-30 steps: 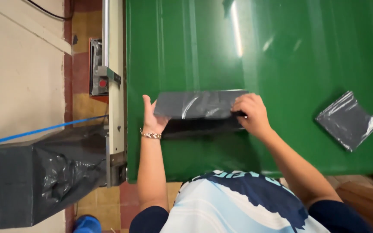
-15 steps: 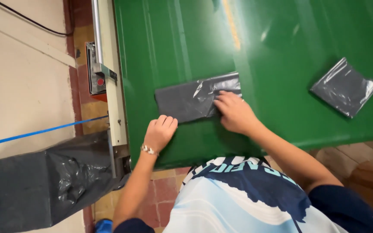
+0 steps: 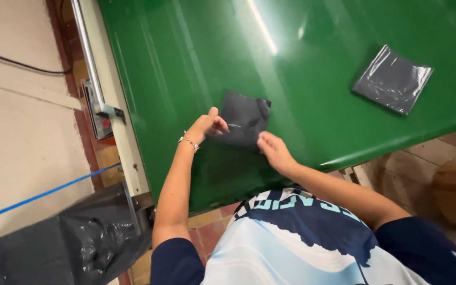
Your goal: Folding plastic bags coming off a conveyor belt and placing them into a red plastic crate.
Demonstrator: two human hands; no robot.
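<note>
Mid-frame on a glossy green table (image 3: 186,79): a folded dark grey plastic bag (image 3: 244,119), pinched at its left edge by the left hand (image 3: 207,125), fingers closed on the plastic. Right hand (image 3: 273,150) at the bag's lower right corner, fingers curled; grip there impossible to tell. Upper right: a second folded grey bag (image 3: 391,79), well apart. Lower left: a black bin liner (image 3: 64,248).

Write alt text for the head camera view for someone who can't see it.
Seen from above, a person's left hand and right hand hold a folded dark grey plastic bag over a glossy green table. A second folded grey bag lies flat on the table to the right, and a black bin bag sits at lower left.
</note>
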